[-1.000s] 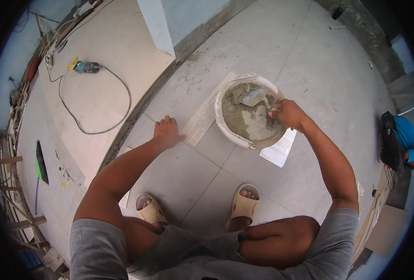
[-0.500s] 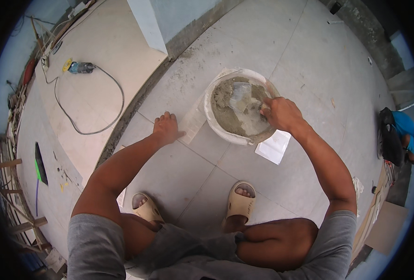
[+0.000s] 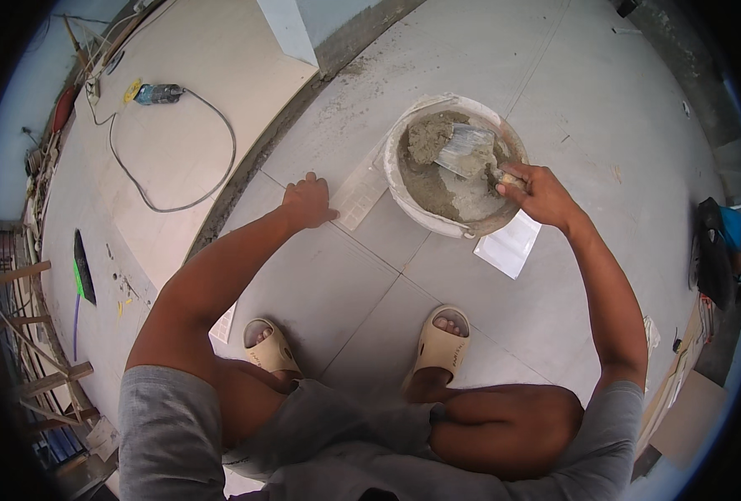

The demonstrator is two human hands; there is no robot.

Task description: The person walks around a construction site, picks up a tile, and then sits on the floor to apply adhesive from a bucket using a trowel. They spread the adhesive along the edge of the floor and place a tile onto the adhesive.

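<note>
The right hand (image 3: 544, 194) grips the trowel (image 3: 469, 152) by its handle at the right rim of the bucket (image 3: 393, 171); its blade, over mortar (image 3: 427, 140) inside, shows broader than half a second ago. Left of the bucket, the left hand (image 3: 308, 203) stays palm-down, loosely spread.

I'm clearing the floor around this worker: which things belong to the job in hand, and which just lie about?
Seemingly in use:
trowel, held in the right hand
white bucket
grey mix inside it

Seemingly lying about:
corded power tool
green-and-black broom
</note>
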